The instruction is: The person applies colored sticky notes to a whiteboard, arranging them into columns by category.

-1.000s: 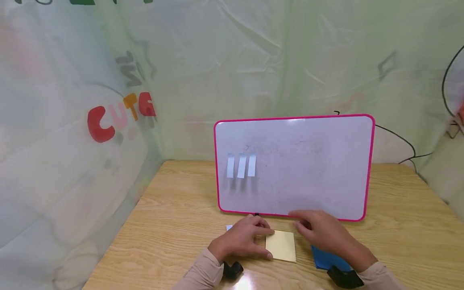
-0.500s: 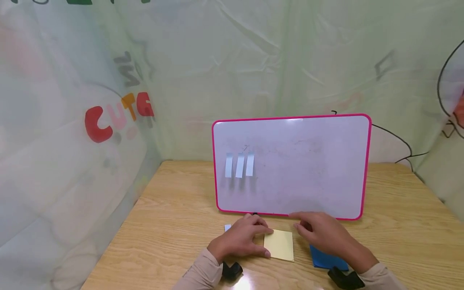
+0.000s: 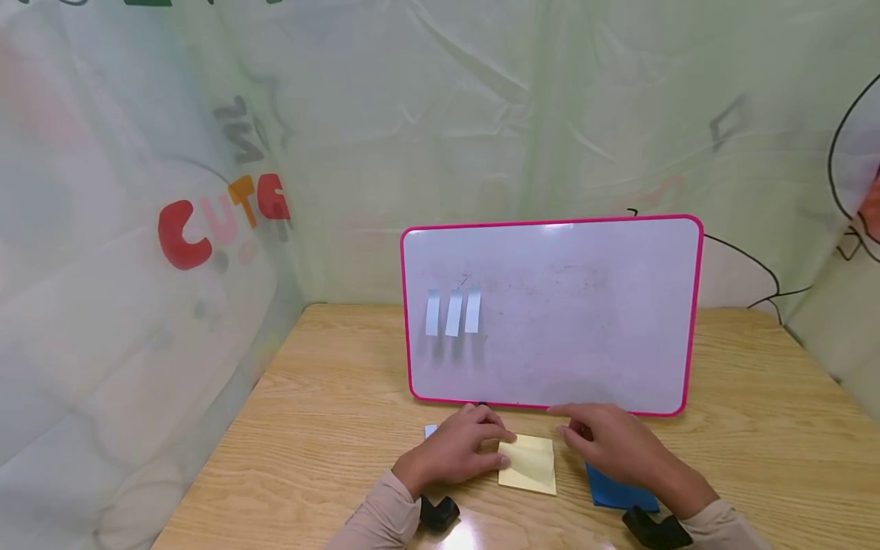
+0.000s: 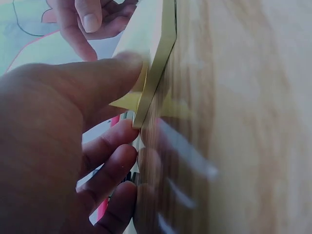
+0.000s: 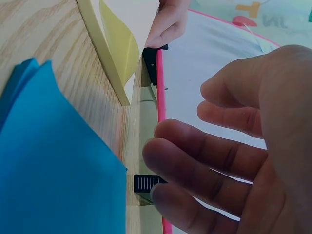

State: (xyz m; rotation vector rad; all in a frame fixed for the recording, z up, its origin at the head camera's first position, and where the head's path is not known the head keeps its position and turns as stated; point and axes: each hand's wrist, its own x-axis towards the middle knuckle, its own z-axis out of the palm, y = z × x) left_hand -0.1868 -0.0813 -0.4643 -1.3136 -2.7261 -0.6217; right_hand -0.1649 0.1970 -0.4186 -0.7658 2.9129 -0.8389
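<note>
A pad of yellow sticky notes (image 3: 535, 470) lies on the table in front of the whiteboard. My left hand (image 3: 457, 449) is at its left edge, the index fingertip on the far left corner. In the left wrist view the thumb (image 4: 105, 80) pinches the top yellow sheet (image 4: 127, 101) at that edge. The right wrist view shows this sheet (image 5: 119, 41) bowed up off the pad. My right hand (image 3: 615, 443) hovers right of the pad with loosely bent fingers, holding nothing. Partly beneath it is a blue sticky-note pad (image 3: 619, 490).
A pink-framed whiteboard (image 3: 577, 328) stands behind the hands, with three pale blue paper strips (image 3: 473, 311) stuck on its left side. A small pale blue piece (image 3: 430, 431) shows beside my left hand on the wooden table (image 3: 309, 428). Black supports (image 5: 148, 183) sit under the board.
My left thumb has slid away from me along the pad's edge toward the index finger, and the top yellow sheet now buckles up. My right hand has barely moved.
</note>
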